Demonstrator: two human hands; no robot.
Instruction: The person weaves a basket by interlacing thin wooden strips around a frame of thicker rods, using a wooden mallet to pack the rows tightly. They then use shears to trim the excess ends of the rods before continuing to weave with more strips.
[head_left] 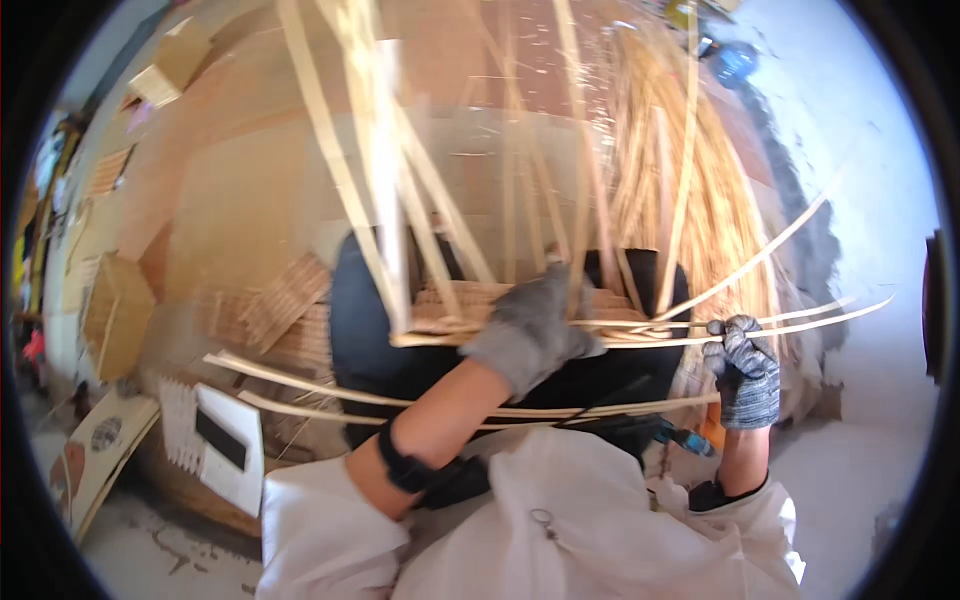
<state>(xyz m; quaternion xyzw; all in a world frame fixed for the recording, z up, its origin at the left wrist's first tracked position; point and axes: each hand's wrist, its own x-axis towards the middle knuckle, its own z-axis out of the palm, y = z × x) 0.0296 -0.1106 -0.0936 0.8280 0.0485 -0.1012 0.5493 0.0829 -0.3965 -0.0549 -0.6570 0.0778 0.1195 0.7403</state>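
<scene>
A partly woven basket piece [470,298] of pale brown strips lies across my dark-clad lap. Long flat upright strips [325,150] rise from its edge, spread toward the far side. My left hand [530,325], in a grey glove, grips the near edge of the piece around its middle; some fingers are hidden behind it. To the right, my right hand [745,365], also gloved in grey, is closed on thin pale weaving strips [820,318] that run sideways along the near edge. Their free ends stick out past the hand.
A large bundle of long strips [645,130] lies at the far right beside a pale wall [860,200]. Two loose strips [330,387] cross my lap. Woven panels [285,300] and a white board [228,450] are at left. Something blue [735,62] sits far right.
</scene>
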